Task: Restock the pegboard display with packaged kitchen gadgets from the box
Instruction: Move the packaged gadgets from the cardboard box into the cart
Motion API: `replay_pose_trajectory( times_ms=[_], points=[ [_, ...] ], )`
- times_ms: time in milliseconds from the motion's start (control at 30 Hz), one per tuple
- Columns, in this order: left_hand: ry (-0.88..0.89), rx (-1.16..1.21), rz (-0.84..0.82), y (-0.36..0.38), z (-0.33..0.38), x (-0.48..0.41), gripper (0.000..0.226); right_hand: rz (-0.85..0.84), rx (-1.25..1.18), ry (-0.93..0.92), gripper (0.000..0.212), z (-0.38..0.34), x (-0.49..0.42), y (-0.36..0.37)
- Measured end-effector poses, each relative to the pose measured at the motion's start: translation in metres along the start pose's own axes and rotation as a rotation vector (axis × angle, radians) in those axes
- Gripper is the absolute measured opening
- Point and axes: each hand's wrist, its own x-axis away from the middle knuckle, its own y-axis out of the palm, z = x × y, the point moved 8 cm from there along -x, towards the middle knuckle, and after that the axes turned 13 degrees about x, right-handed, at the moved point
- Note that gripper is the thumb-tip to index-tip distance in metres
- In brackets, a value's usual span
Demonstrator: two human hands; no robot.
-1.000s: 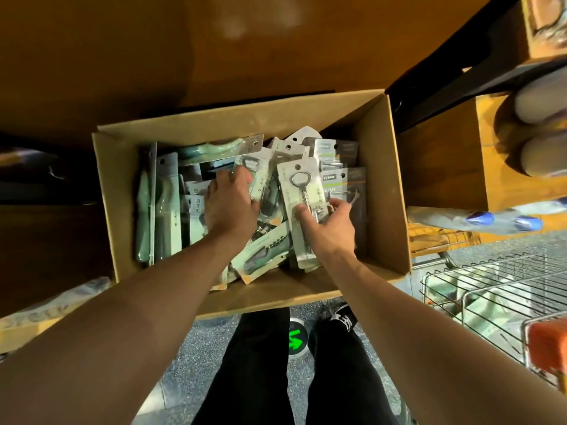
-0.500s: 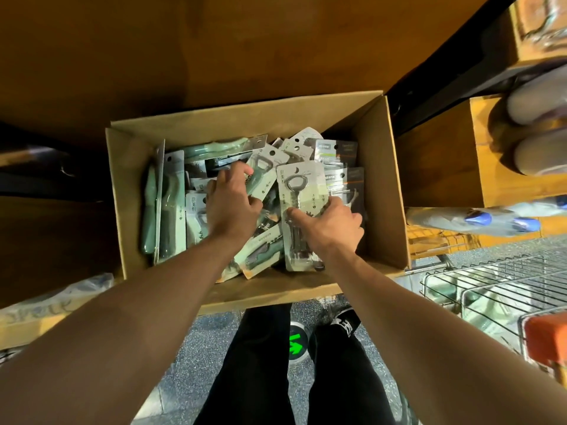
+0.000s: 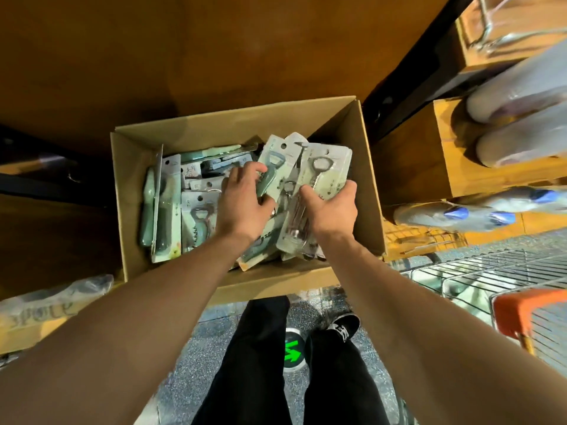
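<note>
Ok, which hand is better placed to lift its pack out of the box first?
Right, probably. The right hand is wrapped round the silver opener pack, which is tilted up above the heap. The left hand grips the green opener pack, lying lower among other packs in the box.

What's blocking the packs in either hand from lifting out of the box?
Nothing visible. The right hand grips the corkscrew pack and the left hand the opener pack, both above the pile, and the box is open on top. The pegboard is unseen.
</note>
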Motion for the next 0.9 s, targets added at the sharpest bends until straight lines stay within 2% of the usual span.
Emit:
replay_pose_trajectory(
  times_ms=[167, 267, 433, 600, 700, 800, 900],
  points=[
    [0.140, 0.059, 0.031, -0.003, 0.073, 0.016, 0.054, 0.102, -0.116, -0.003, 0.061, 0.001, 0.016, -0.064],
    [0.196, 0.085, 0.021, 0.004, 0.123, 0.030, 0.053, 0.174, -0.194, -0.008, 0.051, 0.007, 0.028, -0.119],
    [0.319, 0.082, -0.042, 0.040, 0.226, 0.075, 0.050, 0.289, -0.385, 0.011, 0.047, 0.042, 0.054, -0.229],
    [0.506, 0.106, -0.184, 0.121, 0.331, 0.139, 0.051, 0.502, -0.530, 0.113, 0.047, 0.123, 0.074, -0.341],
    [0.593, 0.112, -0.296, 0.184, 0.377, 0.186, 0.049, 0.576, -0.605, 0.206, 0.064, 0.185, 0.086, -0.388],
    [0.646, 0.091, -0.427, 0.249, 0.400, 0.230, 0.048, 0.591, -0.679, 0.295, 0.062, 0.249, 0.092, -0.412],
    [0.655, -0.024, -0.600, 0.321, 0.392, 0.275, 0.046, 0.546, -0.700, 0.434, 0.077, 0.332, 0.092, -0.409]
  ],
)
